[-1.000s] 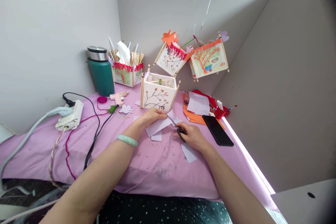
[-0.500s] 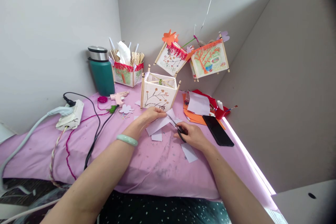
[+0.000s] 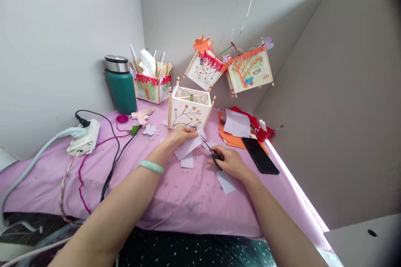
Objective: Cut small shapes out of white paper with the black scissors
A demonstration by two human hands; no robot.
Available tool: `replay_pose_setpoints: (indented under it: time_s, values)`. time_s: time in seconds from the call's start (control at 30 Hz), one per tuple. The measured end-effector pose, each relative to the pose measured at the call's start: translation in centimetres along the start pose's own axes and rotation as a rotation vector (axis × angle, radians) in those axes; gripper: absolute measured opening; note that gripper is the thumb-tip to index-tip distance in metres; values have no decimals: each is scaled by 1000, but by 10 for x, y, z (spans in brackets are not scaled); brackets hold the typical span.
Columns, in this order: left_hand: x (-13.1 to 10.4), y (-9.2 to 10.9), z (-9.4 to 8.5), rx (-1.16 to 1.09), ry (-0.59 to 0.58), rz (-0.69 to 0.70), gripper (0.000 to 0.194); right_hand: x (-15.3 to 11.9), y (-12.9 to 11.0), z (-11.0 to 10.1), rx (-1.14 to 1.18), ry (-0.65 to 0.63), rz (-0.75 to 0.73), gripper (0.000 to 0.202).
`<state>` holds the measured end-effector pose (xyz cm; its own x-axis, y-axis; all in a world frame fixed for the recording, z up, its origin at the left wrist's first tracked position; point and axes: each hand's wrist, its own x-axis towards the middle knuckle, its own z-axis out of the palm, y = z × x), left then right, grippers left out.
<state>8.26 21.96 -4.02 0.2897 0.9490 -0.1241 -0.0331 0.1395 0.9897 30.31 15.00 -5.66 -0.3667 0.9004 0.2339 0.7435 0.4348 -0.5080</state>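
Between its pinched fingertips, my left hand (image 3: 180, 137) holds a small piece of pale lilac paper (image 3: 202, 133). The black-handled scissors (image 3: 216, 157) are in my right hand (image 3: 231, 160), their blades pointing up and left at that paper. Under and beside my hands lie lilac paper strips (image 3: 189, 149), and another paper piece (image 3: 225, 182) rests below my right hand. Just behind my left hand stands a white paper lantern (image 3: 191, 110) with stick corners and drawn branches. A cut lilac flower (image 3: 151, 129) lies to the left.
Left: green bottle (image 3: 121, 87), stick-filled box (image 3: 152, 87), pink glue gun (image 3: 142, 116), power strip (image 3: 84, 137) and cables. Two decorated lanterns (image 3: 205, 69) (image 3: 250, 71) hang at the back. Right: black phone (image 3: 260, 155), orange paper (image 3: 232, 139) and a red container (image 3: 263, 133) on the pink cloth (image 3: 194, 208).
The small paper at my left fingertips has tilted and shows more above the scissor blades. My left hand has shifted very slightly; my right hand is nearly still.
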Motion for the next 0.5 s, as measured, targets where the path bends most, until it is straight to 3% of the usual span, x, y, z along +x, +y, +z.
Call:
replay_pose_setpoints:
  time_s: [0.5]
  values:
    - [0,0,-2,22,-7,7,21,3,6,5,-8,41,0,33]
